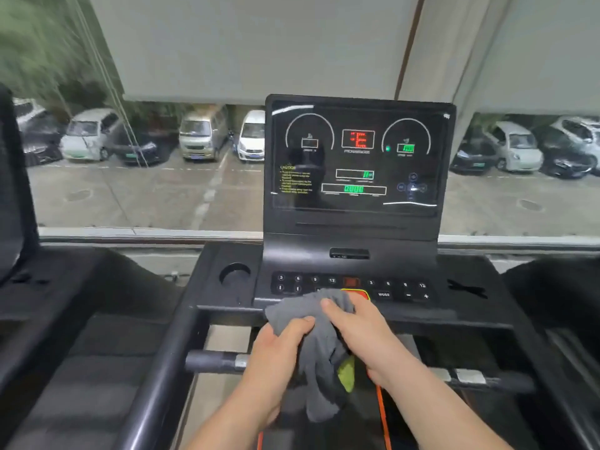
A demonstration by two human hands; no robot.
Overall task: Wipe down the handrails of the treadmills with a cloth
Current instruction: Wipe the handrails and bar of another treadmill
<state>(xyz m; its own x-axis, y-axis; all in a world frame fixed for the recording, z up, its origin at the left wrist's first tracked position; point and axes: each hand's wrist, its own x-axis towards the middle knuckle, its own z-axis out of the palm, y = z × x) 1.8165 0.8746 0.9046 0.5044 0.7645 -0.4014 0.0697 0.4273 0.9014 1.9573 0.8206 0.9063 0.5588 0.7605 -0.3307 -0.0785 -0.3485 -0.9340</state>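
A grey cloth [316, 349] hangs bunched between both hands, in front of the treadmill console [357, 164]. My left hand [276, 355] grips the cloth's left side with curled fingers. My right hand [360, 332] holds the cloth's upper right part, thumb on top. A yellow-green patch shows in the cloth's folds. Below the hands runs the front handrail bar [214, 361] with silver sensor plates; the hands hide its middle. The left side rail [162, 384] slopes toward me.
The console's button panel [383, 289] and a red safety key with an orange cord [381, 414] sit just behind the hands. A cup holder [234, 274] is at the left. Neighbouring treadmills [65, 336] flank both sides. A window ahead shows parked cars.
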